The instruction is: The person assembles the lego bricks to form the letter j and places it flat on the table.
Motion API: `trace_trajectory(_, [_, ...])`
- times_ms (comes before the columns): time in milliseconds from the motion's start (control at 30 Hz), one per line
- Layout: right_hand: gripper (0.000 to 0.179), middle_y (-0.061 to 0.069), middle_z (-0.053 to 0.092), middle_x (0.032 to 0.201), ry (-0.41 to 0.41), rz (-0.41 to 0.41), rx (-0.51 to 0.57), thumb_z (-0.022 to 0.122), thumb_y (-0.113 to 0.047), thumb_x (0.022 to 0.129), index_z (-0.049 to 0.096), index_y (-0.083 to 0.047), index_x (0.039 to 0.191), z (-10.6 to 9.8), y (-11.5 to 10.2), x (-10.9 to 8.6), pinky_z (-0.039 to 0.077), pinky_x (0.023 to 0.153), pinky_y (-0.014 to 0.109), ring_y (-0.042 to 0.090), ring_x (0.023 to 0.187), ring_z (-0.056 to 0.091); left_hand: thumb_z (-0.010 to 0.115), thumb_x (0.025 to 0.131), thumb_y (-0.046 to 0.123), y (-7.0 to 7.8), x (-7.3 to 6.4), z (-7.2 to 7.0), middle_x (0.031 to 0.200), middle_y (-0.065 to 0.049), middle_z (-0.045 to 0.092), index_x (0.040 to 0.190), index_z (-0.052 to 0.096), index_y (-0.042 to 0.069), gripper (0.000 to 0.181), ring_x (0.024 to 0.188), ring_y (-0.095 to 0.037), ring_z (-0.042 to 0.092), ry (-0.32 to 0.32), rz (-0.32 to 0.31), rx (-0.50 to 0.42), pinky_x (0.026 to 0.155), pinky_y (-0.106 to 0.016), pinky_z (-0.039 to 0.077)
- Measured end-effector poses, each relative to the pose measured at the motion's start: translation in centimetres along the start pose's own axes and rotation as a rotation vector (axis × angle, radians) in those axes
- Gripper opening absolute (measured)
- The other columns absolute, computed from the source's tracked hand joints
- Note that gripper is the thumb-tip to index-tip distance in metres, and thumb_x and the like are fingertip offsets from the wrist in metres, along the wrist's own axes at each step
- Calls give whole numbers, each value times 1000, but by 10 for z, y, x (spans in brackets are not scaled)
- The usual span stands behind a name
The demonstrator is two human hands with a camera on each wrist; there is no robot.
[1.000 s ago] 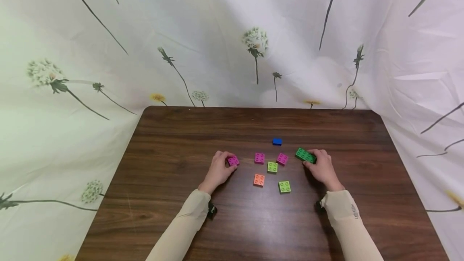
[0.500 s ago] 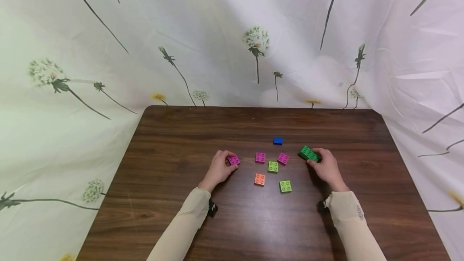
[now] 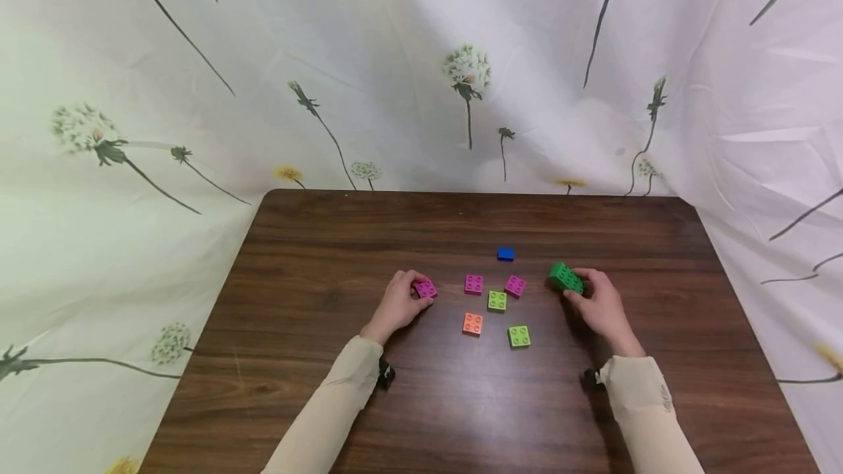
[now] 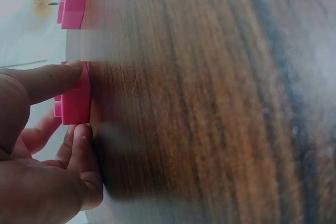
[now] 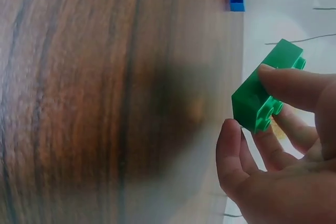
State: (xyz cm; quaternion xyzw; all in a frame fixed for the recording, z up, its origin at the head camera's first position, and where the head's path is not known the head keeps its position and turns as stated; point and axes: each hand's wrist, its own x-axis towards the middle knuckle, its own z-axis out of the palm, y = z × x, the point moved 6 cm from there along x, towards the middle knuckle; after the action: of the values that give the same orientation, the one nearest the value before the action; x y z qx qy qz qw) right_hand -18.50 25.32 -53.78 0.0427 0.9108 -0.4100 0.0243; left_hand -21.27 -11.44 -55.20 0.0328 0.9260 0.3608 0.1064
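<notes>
The left hand (image 3: 397, 304) pinches a magenta toy brick (image 3: 425, 289) between thumb and fingers. In the left wrist view that brick (image 4: 76, 103) sits at the table surface with its studs facing up. My right hand (image 3: 598, 304) grips a longer green toy brick (image 3: 566, 278) by its near end. The right wrist view has the green brick (image 5: 265, 90) tilted and raised off the table. Between the hands lie two more magenta bricks (image 3: 473, 284), two lime green bricks (image 3: 497, 301) and an orange brick (image 3: 472, 324). Farther back is a small blue brick (image 3: 506, 254).
All the bricks are on a dark wood table (image 3: 329, 240) with rounded back corners. A white cloth (image 3: 395, 93) printed with dandelions hangs behind the table and along its sides.
The right hand has moved slightly to the right with the green brick, which has gone from lying flat to tilted and lifted. The left hand stays nearly still on its magenta brick.
</notes>
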Motion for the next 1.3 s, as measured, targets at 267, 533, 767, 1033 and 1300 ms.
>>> trace_trajectory(267, [43, 24, 50, 125, 40, -57, 54, 63, -10, 92, 50, 2, 131, -9, -12, -11, 48, 89, 52, 39, 113, 53, 75, 84, 16, 0, 0, -1, 104, -9, 52, 115, 60, 8, 35, 92, -19, 50, -21, -3, 3, 79, -34, 45])
trace_trajectory(533, [44, 20, 50, 122, 59, -91, 53, 63, -20, 93, 51, 0, 130, -13, -27, -22, 51, 86, 40, 32, 109, 52, 75, 83, 15, 0, 1, 0, 104, -8, 52, 115, 59, 8, 37, 92, -19, 50, -28, -8, 5, 79, -34, 45])
trace_trajectory(767, [41, 13, 53, 114, 91, -156, 79, 67, -19, 90, 55, -4, 127, -9, -43, -32, 45, 74, 12, 15, 99, 50, 76, 82, 15, -1, 3, 1, 102, -8, 52, 114, 59, 8, 37, 91, -19, 49, -25, 1, 10, 78, -32, 44])
trace_trajectory(1033, [39, 8, 56, 107, 95, -291, 107, 72, -9, 85, 59, -5, 122, 6, -60, -44, 50, 70, 21, 5, 89, 51, 76, 82, 16, -2, 2, 2, 103, -7, 52, 114, 59, 8, 37, 91, -18, 49, -29, 6, 16, 78, -32, 44])
trace_trajectory(1300, [40, 7, 56, 110, 22, -330, 131, 73, -9, 85, 60, -9, 122, 29, -70, -54, 51, 70, 24, 15, 85, 56, 76, 82, 15, -1, 2, 2, 102, -8, 52, 112, 59, 7, 36, 91, -19, 49, -27, 7, 12, 77, -32, 43])
